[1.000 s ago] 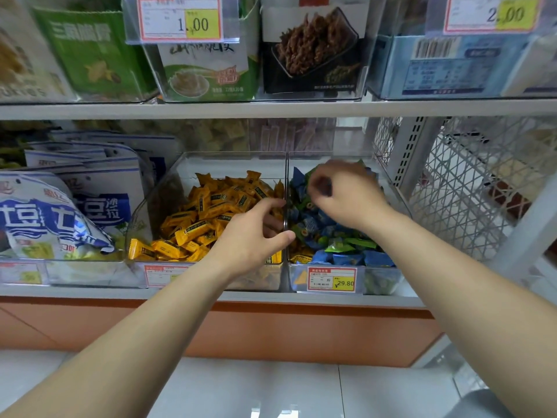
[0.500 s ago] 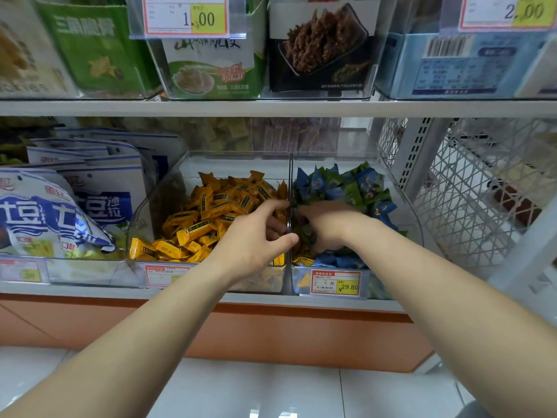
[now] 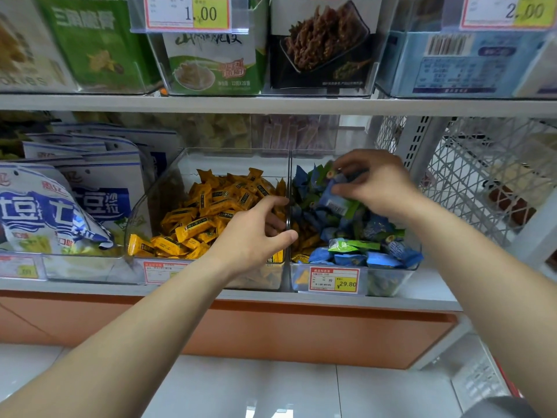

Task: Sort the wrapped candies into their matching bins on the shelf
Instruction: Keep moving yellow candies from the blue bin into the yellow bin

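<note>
Right now your right hand (image 3: 373, 182) pinches a small bunch of blue candies (image 3: 333, 200) just above the right bin (image 3: 391, 280), over its heap of blue and green sweets (image 3: 361, 245). Your left hand (image 3: 256, 236) curls round the clear wall (image 3: 290, 176) between that bin and the left bin (image 3: 141, 224), which holds yellow candies (image 3: 211, 212). A price tag (image 3: 333, 280) sits on the right bin's near face. Blue-and-white bags (image 3: 45, 212) stand further left; a wire mesh panel (image 3: 482, 182) is to the right.
</note>
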A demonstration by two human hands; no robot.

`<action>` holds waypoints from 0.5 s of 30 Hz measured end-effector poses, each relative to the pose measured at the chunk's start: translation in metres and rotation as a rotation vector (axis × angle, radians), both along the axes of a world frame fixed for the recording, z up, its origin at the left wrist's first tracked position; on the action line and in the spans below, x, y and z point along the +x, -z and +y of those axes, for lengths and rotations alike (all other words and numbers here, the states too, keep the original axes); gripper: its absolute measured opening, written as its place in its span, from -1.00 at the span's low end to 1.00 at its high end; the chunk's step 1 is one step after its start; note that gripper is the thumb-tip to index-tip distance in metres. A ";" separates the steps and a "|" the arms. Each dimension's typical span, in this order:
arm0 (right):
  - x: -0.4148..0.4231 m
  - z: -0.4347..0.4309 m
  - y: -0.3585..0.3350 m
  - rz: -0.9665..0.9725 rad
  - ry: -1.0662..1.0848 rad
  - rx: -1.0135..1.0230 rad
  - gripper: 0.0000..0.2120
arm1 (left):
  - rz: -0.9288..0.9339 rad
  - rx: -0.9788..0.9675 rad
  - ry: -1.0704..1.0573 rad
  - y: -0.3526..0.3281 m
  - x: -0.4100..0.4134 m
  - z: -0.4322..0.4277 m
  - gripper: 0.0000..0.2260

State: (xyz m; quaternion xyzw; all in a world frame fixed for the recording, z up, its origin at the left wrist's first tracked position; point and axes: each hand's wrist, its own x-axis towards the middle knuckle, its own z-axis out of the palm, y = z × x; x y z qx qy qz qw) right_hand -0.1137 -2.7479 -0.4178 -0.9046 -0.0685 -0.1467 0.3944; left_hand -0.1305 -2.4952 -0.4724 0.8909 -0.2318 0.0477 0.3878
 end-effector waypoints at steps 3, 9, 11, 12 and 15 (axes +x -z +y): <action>-0.005 -0.020 -0.006 0.005 0.101 -0.068 -0.69 | 0.002 0.006 0.005 0.000 0.000 0.000 -0.47; -0.014 -0.024 0.000 0.219 0.117 -0.593 -0.74 | 0.016 -0.001 0.002 -0.001 -0.001 -0.001 -0.47; -0.018 -0.022 -0.002 0.237 0.134 -0.762 -0.78 | 0.021 -0.005 -0.004 -0.001 -0.001 -0.002 -0.47; -0.019 -0.020 -0.005 0.229 0.145 -0.822 -0.79 | 0.022 -0.004 -0.005 -0.001 -0.001 -0.003 -0.47; -0.021 -0.011 -0.012 0.114 0.214 -0.900 -0.81 | 0.021 0.000 -0.004 -0.002 -0.002 -0.003 -0.46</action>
